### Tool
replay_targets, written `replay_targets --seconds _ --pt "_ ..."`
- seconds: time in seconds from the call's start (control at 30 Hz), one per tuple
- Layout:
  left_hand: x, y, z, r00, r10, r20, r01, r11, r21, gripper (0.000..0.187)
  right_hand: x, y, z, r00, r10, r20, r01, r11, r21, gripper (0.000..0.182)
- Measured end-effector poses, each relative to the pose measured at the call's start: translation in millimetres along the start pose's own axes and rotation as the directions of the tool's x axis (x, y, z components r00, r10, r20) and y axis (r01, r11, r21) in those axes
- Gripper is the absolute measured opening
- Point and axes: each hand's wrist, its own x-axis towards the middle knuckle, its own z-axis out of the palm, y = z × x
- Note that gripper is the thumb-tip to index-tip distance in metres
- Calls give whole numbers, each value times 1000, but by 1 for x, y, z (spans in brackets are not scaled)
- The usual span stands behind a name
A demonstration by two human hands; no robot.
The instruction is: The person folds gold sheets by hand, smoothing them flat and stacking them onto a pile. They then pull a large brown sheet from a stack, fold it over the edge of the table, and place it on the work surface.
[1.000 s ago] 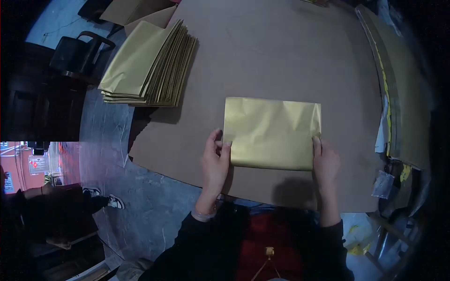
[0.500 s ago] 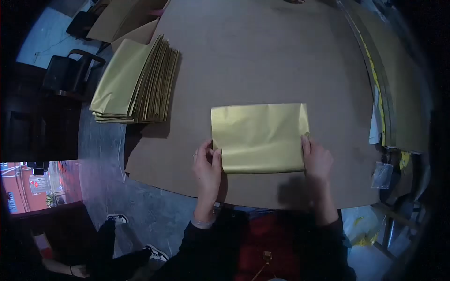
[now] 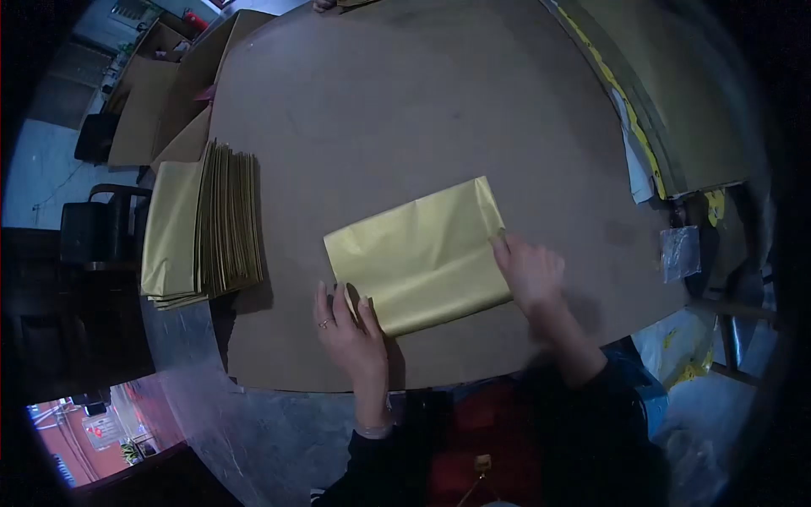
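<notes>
We have the gold paper (image 3: 422, 258) slanting across the tabletop (image 3: 380, 127) at the centre of the frame, our left grip (image 3: 351, 340) spread at its lower-left edge, our right grip (image 3: 530, 270) pinching its right edge, the gold stack (image 3: 203, 228) at left

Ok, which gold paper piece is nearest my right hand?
The single piece between your left hand and right hand; the others form the stack at left.
</notes>
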Motion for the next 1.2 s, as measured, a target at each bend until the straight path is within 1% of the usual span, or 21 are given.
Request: replay_targets --seconds 0.03,0.07,0.1,0.17,0.2,0.27,0.3,0.37,0.4,0.43,0.5,0.53,0.63,0.7,0.77,0.9,0.97,1.0,1.07,1.13,1.2 --pt "2 2 1 989 145 -33 -143 988 61 35 -1 -1 1 997 -5 -74 8 999 39 42" --pt "2 8 3 989 143 49 -144 989 23 40 -3 0 2 989 -10 -148 21 997 76 45" --pt "3 15 6 989 139 54 -141 990 26 40 -3 1 2 990 -11 -141 22 997 76 45" --pt "5 28 12 953 198 229 -189 980 -59 47 -1 0 0 996 -53 -69 53 999 5 36" --pt "4 30 17 931 185 314 -166 982 -87 54 -1 0 -2 996 -66 -64 66 998 9 36" --pt "2 28 28 916 181 357 -156 983 -99 56 -2 0 -2 998 -53 -41 53 999 -10 34" --pt "1 29 31 922 162 351 -141 986 -87 56 -1 1 0 997 -66 -34 66 998 0 34" --pt "1 26 33 925 176 338 -168 984 -55 56 -2 2 6 992 -59 -110 53 997 -54 33" --pt "0 26 36 929 172 328 -171 985 -34 57 -7 1 -11 972 -179 -151 174 984 -46 33" --pt "-1 25 37 932 187 311 -191 981 -19 58 -7 1 -7 972 -183 -145 179 983 -41 33" --pt "-1 26 38 937 192 293 -205 979 11 59 -1 2 0 999 -53 -8 53 998 -37 31" --pt "-2 25 39 938 186 294 -199 980 15 59 -3 1 -4 999 -42 22 44 995 -85 30" --pt "-2 25 40 943 202 266 -213 977 13 59 -2 2 0 999 -32 -25 32 999 20 37" --pt "-2 25 40 943 199 265 -209 978 8 58 -4 0 -6 1000 -28 -2 28 999 16 36" --pt "-3 23 43 948 218 230 -224 975 0 56 -3 3 -1 996 -70 -62 74 995 63 33" --pt "-3 23 43 945 224 239 -238 971 29 59 -2 7 10 996 -73 -57 70 996 -53 30" --pt "-3 25 43 947 212 243 -227 973 32 59 -2 13 16 948 -247 -203 222 965 -137 30" --pt "-4 25 43 949 218 227 -233 972 40 58 -2 14 16 952 -239 -190 214 966 -143 30" --pt "-4 24 45 950 223 220 -234 972 24 57 -5 10 14 933 -172 -315 185 983 12 28" --pt "-4 24 45 947 255 194 -268 962 46 56 -11 4 6 957 -132 -260 121 991 -56 27" --pt "-3 22 46 942 274 193 -290 955 63 55 -11 3 5 988 -33 -151 35 999 12 29"
